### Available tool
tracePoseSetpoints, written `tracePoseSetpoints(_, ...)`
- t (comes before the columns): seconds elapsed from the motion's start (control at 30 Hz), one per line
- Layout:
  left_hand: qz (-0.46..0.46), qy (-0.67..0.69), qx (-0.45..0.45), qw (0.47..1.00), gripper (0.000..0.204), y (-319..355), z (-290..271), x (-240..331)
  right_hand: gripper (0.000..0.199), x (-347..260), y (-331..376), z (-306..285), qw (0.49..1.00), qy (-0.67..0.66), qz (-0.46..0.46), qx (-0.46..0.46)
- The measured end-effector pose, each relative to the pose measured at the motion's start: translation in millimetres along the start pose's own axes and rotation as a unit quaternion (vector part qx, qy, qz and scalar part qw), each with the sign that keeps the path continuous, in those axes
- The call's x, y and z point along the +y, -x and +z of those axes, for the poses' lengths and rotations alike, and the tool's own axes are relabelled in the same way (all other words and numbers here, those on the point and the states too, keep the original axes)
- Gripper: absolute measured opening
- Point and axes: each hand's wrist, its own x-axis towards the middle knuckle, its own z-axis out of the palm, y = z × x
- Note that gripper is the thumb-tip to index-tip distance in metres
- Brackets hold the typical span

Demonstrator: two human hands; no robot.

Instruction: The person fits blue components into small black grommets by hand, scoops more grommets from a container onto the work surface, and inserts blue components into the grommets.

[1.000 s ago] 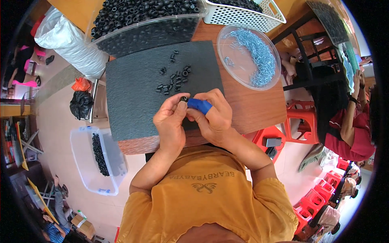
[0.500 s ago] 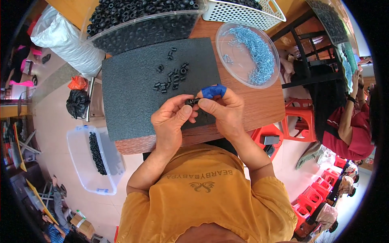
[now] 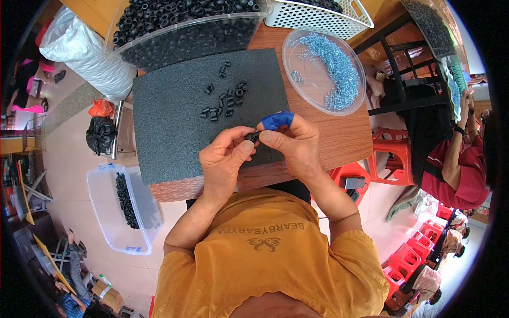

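Between my two hands, above the near edge of a dark grey foam mat (image 3: 169,122), is a small black plastic part (image 3: 251,137). My left hand (image 3: 225,159) pinches it between thumb and fingers. From the other side, my right hand (image 3: 299,146) closes thumb and forefinger on it; blue tape (image 3: 277,120) wraps that forefinger. Fingertips hide much of the part, and I cannot make out whether a smaller piece is in the right pinch. Beyond my hands, several loose black parts (image 3: 229,103) lie scattered on the mat.
A clear bin (image 3: 191,45) of black parts stands at the back, beside a white perforated basket (image 3: 318,18). At the right, a round clear tray (image 3: 289,69) holds small shiny bluish pieces. A clear tub (image 3: 106,212) sits on the floor at left. Red stools (image 3: 392,153) and a co-worker (image 3: 456,169) are at right.
The black part has turned slightly between my fingers, and its open end shows less. My hands have barely shifted, and the loose parts lie as before.
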Motion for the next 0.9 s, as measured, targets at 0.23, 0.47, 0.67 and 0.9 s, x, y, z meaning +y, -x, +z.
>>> tracePoseSetpoints(0.23, 0.003, -0.014, -0.010, 1.000, 0.023, -0.1, -1.9, -2.2, 0.011, -0.7, 0.5, 0.9, 1.000, 0.024, -0.017, -0.010)
tracePoseSetpoints(0.47, -0.039, 0.020, -0.025, 0.999, 0.021, -1.6, -3.2, -2.0, 0.010, -0.3, 0.5, 0.2, 1.000, 0.012, -0.012, -0.008)
tracePoseSetpoints(0.67, -0.044, 0.042, -0.028, 0.998, 0.021, -1.9, -2.5, -2.9, 0.010, -3.4, -0.9, -1.6, 1.000, 0.000, 0.000, -0.014)
tracePoseSetpoints(0.9, -0.046, 0.037, -0.026, 0.998, 0.020, -1.4, -3.3, -2.6, 0.011, 1.2, -0.3, -0.7, 1.000, -0.002, 0.014, -0.014)
